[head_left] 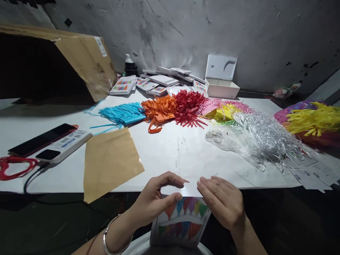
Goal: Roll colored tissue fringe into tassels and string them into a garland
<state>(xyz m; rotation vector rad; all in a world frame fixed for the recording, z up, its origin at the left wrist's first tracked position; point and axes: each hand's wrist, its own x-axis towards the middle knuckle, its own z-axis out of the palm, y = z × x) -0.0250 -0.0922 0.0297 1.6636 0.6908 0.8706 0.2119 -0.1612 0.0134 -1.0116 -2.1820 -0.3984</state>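
Note:
A flat cardboard box [183,226] printed with rows of colourful tassels leans upright between my hands, at the near edge of the table. Its white top end [186,190] faces up. My left hand [159,198] curves around the upper left corner, the thumb near the printed face and the fingers over the top. On the upper right corner lies my right hand [224,202], fingers together and bent over the edge; its thumb is hidden. A sheet of brown paper [111,163] hangs partly over the table edge beside my left hand.
Blue [122,113], orange [160,108], red [190,106] and silver tassels [262,132] cross the white table [159,152]. Behind them are piled flat boxes [164,79] and an open white box [222,88]. At left are a phone [42,140], a power bank [63,145] and a large carton [85,60].

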